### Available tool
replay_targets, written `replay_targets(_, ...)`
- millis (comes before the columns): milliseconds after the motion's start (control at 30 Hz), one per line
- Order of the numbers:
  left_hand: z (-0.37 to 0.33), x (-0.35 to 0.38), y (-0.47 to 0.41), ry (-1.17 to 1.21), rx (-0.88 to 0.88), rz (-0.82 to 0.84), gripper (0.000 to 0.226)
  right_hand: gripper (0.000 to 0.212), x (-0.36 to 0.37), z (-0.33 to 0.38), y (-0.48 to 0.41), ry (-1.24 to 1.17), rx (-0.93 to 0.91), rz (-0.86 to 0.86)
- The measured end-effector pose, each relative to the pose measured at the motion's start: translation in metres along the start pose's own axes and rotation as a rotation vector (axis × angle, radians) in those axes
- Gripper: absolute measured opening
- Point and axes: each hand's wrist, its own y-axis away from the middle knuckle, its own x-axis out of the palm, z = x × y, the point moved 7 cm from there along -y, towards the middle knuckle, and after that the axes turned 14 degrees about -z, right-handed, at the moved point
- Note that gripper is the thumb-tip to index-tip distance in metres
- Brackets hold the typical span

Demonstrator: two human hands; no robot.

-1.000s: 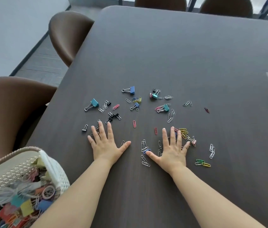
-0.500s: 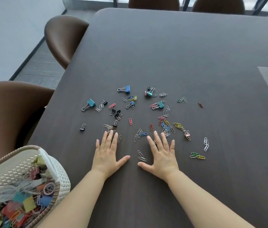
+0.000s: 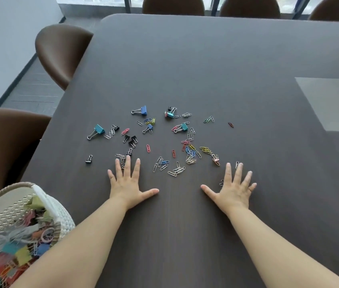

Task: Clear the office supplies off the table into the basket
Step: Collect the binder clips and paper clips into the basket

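At the near left corner of the bench [image 3: 247,48], hanging just off the edge: the white woven basket [image 3: 46,204], already holding a heap of coloured clips and tags. Lying flat, a little farther out: the left hand [image 3: 128,183] and right hand [image 3: 232,191], palms down, each grip spread wide and clamped on nothing. Peeking out beside the right fingers [image 3: 239,171]: a few paper clips, seemingly half covered. Touching the left fingertips: a small silver cluster.

Spreading beyond the hands: the loose paper clips [image 3: 177,167], thickest between and just ahead of the two hands, then thinning toward the binder clips. Sitting farthest out: the teal binder clip [image 3: 99,129] on the left and the blue binder clip [image 3: 142,110] near the middle, with a lone red clip well to the right.

Judging the step in hand: herding the scatter into one pile. Doing it well likely meaning reaching past the far clips, keeping palm edges pressed flat so thin wire is not slipping under, sweeping inward and leftward toward the basket, and not pushing anything off the edge short of it.
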Motion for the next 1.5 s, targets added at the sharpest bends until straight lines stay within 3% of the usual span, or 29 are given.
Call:
replay_targets(200,-0.036,-0.002,-0.028,0.034,0.077,-0.067,0.117,0.114,0.006,-0.005,-0.023,-0.028,-0.032,0.014)
replay_targets(467,-0.042,-0.008,-0.081,0.012,0.06,-0.121,0.114,0.111,0.003,0.073,-0.078,-0.06,-0.4,0.004)
replay_targets(667,-0.028,-0.014,-0.128,0.02,-0.05,-0.154,0.112,0.111,0.001,0.115,-0.124,-0.066,-0.472,-0.039)
replay_targets(767,-0.028,-0.016,-0.146,0.028,-0.041,-0.163,0.109,0.101,0.002,0.135,-0.145,-0.057,-0.512,-0.047)
replay_targets(867,-0.031,-0.024,-0.147,0.089,0.014,-0.296,0.1,0.084,0.002,0.148,-0.156,-0.078,-0.557,-0.069)
replay_targets(1000,-0.03,-0.032,-0.141,0.226,0.064,-0.504,0.072,0.069,-0.005,0.149,-0.148,-0.278,-0.564,-0.242)
replay_targets(1067,-0.034,-0.035,-0.136,0.252,0.108,-0.592,0.055,0.052,-0.008,0.146,-0.14,-0.36,-0.549,-0.359)
replay_targets(1167,-0.036,-0.035,-0.132,0.3,0.137,-0.634,0.031,0.04,-0.012,0.143,-0.128,-0.354,-0.529,-0.517)
replay_targets(1500,-0.036,-0.037,-0.127,0.222,0.131,-0.752,0.029,0.038,-0.013,0.143,-0.122,-0.239,-0.496,-0.669)
